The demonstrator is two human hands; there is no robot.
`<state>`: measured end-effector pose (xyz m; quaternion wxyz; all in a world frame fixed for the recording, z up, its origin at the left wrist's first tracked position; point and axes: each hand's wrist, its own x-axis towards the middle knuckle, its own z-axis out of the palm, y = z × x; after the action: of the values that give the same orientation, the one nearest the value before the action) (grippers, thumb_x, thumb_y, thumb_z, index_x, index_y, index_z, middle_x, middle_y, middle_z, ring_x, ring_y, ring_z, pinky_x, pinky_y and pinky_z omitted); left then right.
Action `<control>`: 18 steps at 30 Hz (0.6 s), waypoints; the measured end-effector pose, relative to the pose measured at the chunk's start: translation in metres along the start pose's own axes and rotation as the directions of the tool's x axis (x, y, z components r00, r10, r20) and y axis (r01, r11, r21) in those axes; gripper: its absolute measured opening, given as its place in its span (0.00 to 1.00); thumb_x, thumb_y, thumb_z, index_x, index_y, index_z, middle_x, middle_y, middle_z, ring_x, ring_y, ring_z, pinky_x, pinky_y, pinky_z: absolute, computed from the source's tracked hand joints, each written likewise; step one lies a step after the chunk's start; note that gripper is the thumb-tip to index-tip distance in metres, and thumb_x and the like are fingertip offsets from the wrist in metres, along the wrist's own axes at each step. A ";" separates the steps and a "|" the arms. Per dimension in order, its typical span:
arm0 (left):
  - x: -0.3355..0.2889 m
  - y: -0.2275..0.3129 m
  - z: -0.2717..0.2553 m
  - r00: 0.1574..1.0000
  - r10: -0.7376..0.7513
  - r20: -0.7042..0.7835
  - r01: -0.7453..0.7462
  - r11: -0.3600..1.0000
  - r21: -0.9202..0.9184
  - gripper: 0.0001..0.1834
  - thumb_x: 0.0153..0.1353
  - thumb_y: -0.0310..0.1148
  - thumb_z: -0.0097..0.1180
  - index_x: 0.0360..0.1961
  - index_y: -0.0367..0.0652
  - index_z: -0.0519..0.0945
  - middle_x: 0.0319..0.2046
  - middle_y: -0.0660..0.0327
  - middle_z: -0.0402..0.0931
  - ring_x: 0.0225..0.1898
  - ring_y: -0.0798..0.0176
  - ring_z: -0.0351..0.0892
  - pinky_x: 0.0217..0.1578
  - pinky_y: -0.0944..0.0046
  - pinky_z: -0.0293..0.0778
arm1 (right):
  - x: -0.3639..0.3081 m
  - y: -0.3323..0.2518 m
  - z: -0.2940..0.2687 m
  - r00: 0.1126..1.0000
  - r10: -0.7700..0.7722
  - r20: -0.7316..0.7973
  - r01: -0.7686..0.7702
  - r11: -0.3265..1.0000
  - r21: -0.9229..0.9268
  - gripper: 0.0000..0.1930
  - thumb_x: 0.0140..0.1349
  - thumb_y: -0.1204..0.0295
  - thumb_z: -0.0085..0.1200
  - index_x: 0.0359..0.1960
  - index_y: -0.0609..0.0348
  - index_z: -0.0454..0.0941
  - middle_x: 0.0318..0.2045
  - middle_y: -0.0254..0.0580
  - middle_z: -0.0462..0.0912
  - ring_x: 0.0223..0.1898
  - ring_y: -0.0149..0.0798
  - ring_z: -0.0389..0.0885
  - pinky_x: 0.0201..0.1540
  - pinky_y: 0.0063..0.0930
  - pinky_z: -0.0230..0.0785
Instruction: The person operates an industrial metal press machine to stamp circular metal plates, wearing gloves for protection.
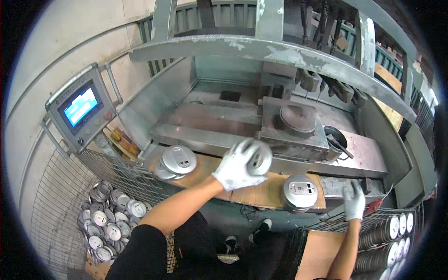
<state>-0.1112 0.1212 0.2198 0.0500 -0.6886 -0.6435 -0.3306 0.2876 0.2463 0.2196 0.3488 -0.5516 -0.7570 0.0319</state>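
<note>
My left hand [237, 167], in a white glove, is closed round the edge of a round silver metal cover [262, 158] with small cut-outs, held up over the cardboard-topped ledge. Motion blurs the cover a little. My gloved right hand [354, 204] hovers by the ledge's right end, fingers stretched out and nothing seen in them. A short stack of similar covers [178, 159] lies on the cardboard [261, 190] at left. Another stack [300, 191] stands between my two hands, near the cardboard's right end.
Behind the ledge stands a machine with a round metal block [297, 119] and a black pot [335, 137] with a handle. A control panel [80, 109] hangs at left. Loose covers [112, 231] fill a wire cage below it; stacked covers [385, 233] lie in rows at lower right.
</note>
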 end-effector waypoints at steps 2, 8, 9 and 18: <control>0.046 0.023 -0.012 0.989 0.128 -0.074 -0.130 0.991 -0.022 0.52 0.40 0.57 0.70 0.62 0.42 0.62 0.61 0.39 0.58 0.61 0.36 0.62 0.60 0.42 0.63 | 0.002 0.057 -0.001 0.978 0.207 0.013 -0.208 0.975 0.077 0.18 0.58 0.66 0.58 0.46 0.67 0.78 0.45 0.56 0.81 0.47 0.51 0.80 0.50 0.33 0.70; 0.171 0.070 -0.014 0.918 -0.087 0.388 0.084 0.996 0.024 0.46 0.46 0.67 0.56 0.59 0.46 0.69 0.63 0.46 0.61 0.61 0.43 0.66 0.62 0.52 0.61 | -0.002 0.082 0.017 0.994 0.002 -0.114 -0.021 0.985 -0.169 0.11 0.59 0.66 0.54 0.31 0.61 0.83 0.27 0.52 0.82 0.30 0.54 0.81 0.36 0.41 0.72; 0.180 0.083 -0.009 0.930 -0.230 0.287 0.186 0.968 0.171 0.47 0.45 0.69 0.54 0.58 0.45 0.70 0.63 0.47 0.61 0.61 0.43 0.66 0.61 0.54 0.62 | 0.000 0.081 0.017 0.993 0.003 -0.121 -0.023 0.987 -0.162 0.11 0.59 0.66 0.54 0.31 0.61 0.83 0.27 0.52 0.82 0.30 0.54 0.81 0.36 0.41 0.72; 0.228 0.106 0.045 0.823 -0.533 0.195 0.412 0.798 0.440 0.52 0.45 0.73 0.50 0.62 0.42 0.68 0.64 0.50 0.61 0.63 0.42 0.63 0.62 0.51 0.60 | -0.003 0.080 0.017 0.984 -0.045 -0.173 0.019 0.988 -0.154 0.08 0.59 0.69 0.54 0.29 0.59 0.82 0.27 0.50 0.82 0.29 0.53 0.80 0.34 0.42 0.71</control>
<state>-0.0065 0.3199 0.3415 -0.0046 -0.5233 -0.8474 -0.0896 0.3430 0.2808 0.1706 0.3720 -0.5648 -0.7322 -0.0802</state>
